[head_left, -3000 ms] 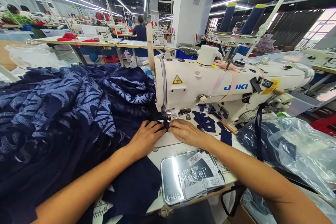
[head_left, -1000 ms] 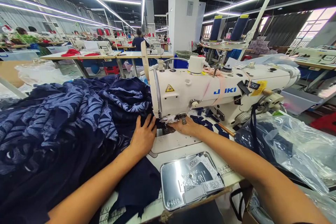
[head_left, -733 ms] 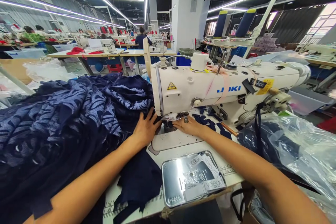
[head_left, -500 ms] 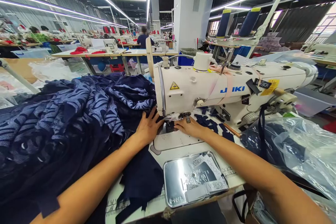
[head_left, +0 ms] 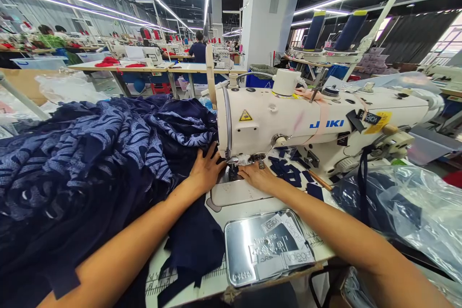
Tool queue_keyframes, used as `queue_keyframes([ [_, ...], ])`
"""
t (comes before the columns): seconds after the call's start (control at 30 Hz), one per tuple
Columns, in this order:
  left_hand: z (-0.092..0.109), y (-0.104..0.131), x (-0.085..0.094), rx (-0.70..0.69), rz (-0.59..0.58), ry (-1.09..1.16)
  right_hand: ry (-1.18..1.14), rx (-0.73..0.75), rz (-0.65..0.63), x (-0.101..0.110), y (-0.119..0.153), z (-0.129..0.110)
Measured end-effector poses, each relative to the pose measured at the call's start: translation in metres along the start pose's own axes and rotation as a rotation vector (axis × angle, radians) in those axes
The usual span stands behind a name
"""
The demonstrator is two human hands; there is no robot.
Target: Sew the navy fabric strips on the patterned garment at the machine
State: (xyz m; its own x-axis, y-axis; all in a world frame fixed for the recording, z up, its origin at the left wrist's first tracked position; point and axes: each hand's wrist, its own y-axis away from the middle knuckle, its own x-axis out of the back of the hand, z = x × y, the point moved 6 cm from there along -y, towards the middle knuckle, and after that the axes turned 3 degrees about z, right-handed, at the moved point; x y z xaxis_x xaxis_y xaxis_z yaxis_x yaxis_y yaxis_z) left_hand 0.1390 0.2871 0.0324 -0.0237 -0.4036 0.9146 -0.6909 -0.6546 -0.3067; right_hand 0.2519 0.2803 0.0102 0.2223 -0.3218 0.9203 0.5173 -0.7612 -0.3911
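Observation:
A white sewing machine [head_left: 288, 115] stands in front of me, its needle area [head_left: 233, 171] low at its left end. My left hand [head_left: 205, 171] lies with fingers spread, left of the presser foot, at the edge of the navy fabric [head_left: 180, 168]. From the other side, my right hand [head_left: 256, 175] reaches in close to the foot, fingers drawn together. What they pinch is too small to make out, and the machine head partly covers them. A large pile of navy garments with pale blue patterned fabric [head_left: 104, 130] fills the left.
A metal tin lid [head_left: 240, 245] with loose white labels [head_left: 296, 255] lies at the table's front. Navy scraps [head_left: 288, 171] are scattered behind my right arm. Clear plastic bags [head_left: 415, 202] lie at the right. Thread cones [head_left: 314, 31] stand behind the machine; a person [head_left: 198, 48] sits farther back.
The view has shifted slightly, so the machine appears a little farther right. Both hands stay beside the presser foot, with barely any visible movement.

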Motion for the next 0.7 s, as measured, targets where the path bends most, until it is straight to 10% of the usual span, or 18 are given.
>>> queue_keyframes([
  [0.53,-0.003,-0.011,-0.013,0.041,0.015,0.012,0.1,-0.233,-0.23,-0.006,0.002,-0.001],
  [0.7,0.004,0.012,0.021,0.091,-0.109,0.243,0.095,-0.192,-0.23,-0.005,0.005,0.002],
])
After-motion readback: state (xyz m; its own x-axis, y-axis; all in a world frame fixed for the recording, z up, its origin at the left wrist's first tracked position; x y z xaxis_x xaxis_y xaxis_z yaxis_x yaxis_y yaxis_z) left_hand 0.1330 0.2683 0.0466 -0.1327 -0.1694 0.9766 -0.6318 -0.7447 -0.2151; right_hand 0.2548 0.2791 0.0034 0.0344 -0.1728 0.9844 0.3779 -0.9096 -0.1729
